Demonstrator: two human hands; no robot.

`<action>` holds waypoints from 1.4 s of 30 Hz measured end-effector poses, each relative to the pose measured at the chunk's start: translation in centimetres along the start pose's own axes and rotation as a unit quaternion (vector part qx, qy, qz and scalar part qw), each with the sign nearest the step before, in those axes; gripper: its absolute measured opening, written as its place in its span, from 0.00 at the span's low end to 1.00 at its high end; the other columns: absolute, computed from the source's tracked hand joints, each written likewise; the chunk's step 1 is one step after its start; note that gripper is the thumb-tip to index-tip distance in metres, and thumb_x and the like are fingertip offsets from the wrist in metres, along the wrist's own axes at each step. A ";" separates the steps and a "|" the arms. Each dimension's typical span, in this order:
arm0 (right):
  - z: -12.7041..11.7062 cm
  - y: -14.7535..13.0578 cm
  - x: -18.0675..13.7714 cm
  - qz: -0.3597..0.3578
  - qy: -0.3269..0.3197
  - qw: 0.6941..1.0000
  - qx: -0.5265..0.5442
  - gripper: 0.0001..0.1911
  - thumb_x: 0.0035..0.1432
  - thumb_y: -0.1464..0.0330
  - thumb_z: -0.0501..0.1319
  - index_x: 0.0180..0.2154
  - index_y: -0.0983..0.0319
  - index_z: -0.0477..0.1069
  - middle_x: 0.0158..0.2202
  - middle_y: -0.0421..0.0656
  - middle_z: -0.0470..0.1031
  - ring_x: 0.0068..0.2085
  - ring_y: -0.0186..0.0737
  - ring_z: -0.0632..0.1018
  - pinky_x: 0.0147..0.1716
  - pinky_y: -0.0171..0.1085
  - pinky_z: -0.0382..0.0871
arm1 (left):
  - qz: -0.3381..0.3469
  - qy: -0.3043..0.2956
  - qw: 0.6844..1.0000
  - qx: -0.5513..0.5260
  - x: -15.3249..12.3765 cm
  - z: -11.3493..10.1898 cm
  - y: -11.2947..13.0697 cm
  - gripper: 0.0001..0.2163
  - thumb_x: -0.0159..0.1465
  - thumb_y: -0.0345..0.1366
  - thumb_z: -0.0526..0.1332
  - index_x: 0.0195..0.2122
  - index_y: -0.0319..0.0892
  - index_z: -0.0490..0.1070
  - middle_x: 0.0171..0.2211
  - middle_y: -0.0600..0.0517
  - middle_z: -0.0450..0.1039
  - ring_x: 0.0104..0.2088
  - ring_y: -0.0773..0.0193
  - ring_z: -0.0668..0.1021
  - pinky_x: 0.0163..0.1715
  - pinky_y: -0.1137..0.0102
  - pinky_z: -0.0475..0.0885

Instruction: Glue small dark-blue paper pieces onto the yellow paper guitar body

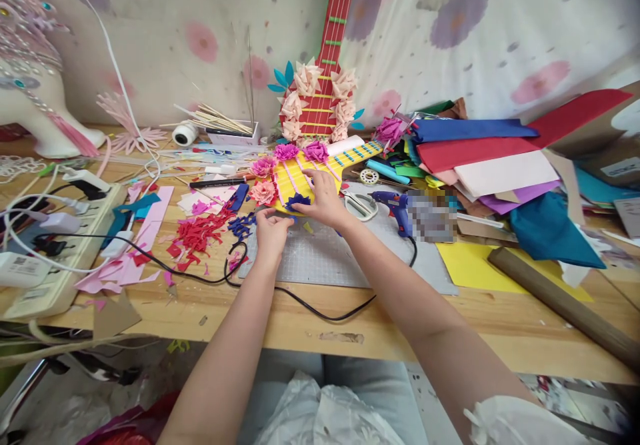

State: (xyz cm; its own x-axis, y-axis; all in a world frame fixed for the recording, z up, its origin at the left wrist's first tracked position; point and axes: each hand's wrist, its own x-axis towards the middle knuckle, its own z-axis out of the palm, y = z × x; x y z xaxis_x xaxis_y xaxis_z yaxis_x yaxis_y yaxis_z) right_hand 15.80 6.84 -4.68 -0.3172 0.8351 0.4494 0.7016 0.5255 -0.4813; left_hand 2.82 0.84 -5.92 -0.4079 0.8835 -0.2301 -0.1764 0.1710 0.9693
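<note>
A yellow paper guitar (pixel 287 177) with pink strings lies at the far edge of a grey cutting mat (pixel 320 258). Pink, magenta and coral paper flowers (pixel 263 193) line its left side. At its near edge is a dark blue paper flower (pixel 297 202). My right hand (pixel 324 200) reaches over the guitar body, its fingers curled and its thumb side on the blue flower. My left hand (pixel 273 233) is just left of it, thumb and fingertips pinched together at the flower's lower edge; what they pinch is too small to make out.
A blue glue gun (pixel 395 208) and scissors (pixel 361 205) lie right of the guitar. A black cord (pixel 320 313) loops across the front. Red paper scraps (pixel 200 237) and a power strip (pixel 75 245) are left. Behind stands a red paper guitar (pixel 334 52); coloured paper (pixel 500 165) is piled right.
</note>
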 end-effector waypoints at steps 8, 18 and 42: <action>0.4 0.6 -0.2 0.018 -0.015 0.999 0.022 0.38 0.45 0.58 0.65 0.55 0.61 0.55 0.53 0.52 0.62 0.55 0.52 0.62 0.54 0.50 0.56 | 0.005 0.053 0.997 0.047 0.9 0.4 -1.1 0.21 0.42 0.27 0.65 0.33 0.44 0.55 0.20 0.61 0.67 0.22 0.67 0.72 0.27 0.70 0.62; 0.9 0.9 -0.2 0.014 -0.004 0.999 0.044 0.37 0.45 0.58 0.65 0.55 0.61 0.56 0.53 0.51 0.62 0.55 0.51 0.62 0.54 0.50 0.55 | 0.008 0.094 0.992 0.078 1.6 0.7 -2.0 0.21 0.44 0.31 0.67 0.33 0.45 0.54 0.23 0.58 0.70 0.21 0.66 0.73 0.27 0.69 0.64; 1.1 1.1 -0.5 0.021 0.001 0.998 0.064 0.35 0.45 0.59 0.65 0.54 0.61 0.57 0.53 0.51 0.62 0.55 0.51 0.62 0.55 0.50 0.55 | 0.016 0.060 0.997 0.053 0.1 0.8 -0.5 0.12 0.52 0.36 0.58 0.36 0.40 0.61 0.24 0.52 0.75 0.17 0.68 0.73 0.21 0.73 0.64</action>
State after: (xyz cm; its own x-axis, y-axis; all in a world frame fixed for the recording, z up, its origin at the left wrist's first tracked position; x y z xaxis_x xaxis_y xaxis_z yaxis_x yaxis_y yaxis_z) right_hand 16.02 7.20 -6.21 -0.2880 0.8567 0.4279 0.6265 0.5065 -0.5923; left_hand 3.55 1.14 -6.34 -0.5168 0.8320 -0.2016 -0.0693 0.1941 0.9785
